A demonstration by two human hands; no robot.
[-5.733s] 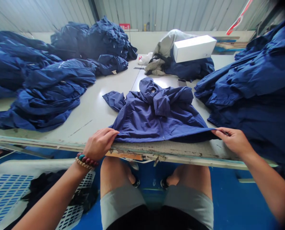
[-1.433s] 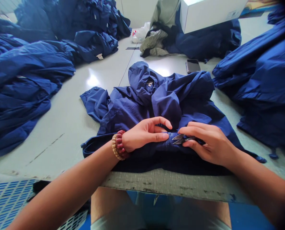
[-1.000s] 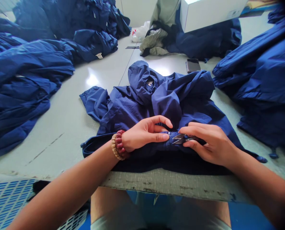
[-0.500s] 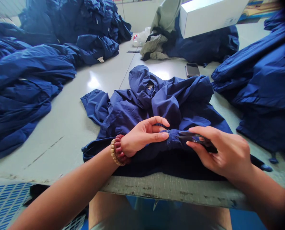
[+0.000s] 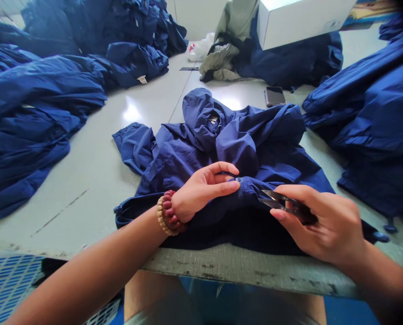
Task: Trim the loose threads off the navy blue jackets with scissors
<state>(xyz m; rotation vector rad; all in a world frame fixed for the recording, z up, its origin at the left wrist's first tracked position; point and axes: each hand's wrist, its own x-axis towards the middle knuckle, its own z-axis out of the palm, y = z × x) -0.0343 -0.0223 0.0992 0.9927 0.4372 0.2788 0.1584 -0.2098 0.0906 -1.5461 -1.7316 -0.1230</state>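
Note:
A navy hooded jacket [image 5: 177, 149] lies spread on the table in front of me, its hood pointing away. My left hand [image 5: 206, 187], with two bead bracelets at the wrist, pinches a gathered edge of the jacket between thumb and fingers. In my right hand [image 5: 323, 221] is a pair of thread snips [image 5: 284, 201], held between thumb and forefinger. The blades are apart and point left, just right of the pinched fabric. Whether the tips touch the cloth I cannot tell.
Navy garments are heaped on the left [image 5: 35, 99] and right [image 5: 384, 108]. At the back stand a white box [image 5: 299, 22] and grey-and-navy cloth [image 5: 224, 61]. A phone [image 5: 275, 96] lies beyond the jacket. A blue-and-white basket [image 5: 11, 284] sits below the table's front edge [image 5: 248, 266].
My right hand has drawn the snips a little right and down, away from my left fingers, and the blades are wider apart. My left hand keeps its pinch on the jacket.

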